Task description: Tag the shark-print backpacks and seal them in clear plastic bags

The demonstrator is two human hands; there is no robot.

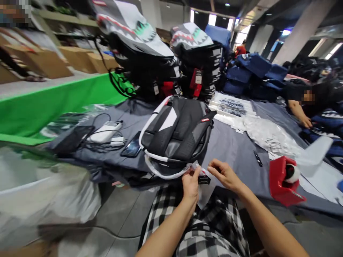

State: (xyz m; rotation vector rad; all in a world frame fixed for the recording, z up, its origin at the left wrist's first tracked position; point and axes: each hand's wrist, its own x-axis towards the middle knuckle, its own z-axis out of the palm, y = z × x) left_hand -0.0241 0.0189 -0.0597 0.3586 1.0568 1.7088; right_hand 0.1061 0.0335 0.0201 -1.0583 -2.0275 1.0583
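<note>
A black backpack with grey and white panels lies on the cloth-covered table in front of me, its padded straps facing up. A white strap or tube runs along its left side and loops below it toward my hands. My left hand pinches a clear plastic bag at the table's near edge. A small black tag hangs just right of those fingers. Close by on the right, my right hand has its thumb and fingers closed together; whatever they grip is too small to make out.
Left of the backpack lie a phone, a white charger and cables. A red tape dispenser and a black pen-like item sit right. Stacked backpacks rise behind. At far right is a co-worker's arm.
</note>
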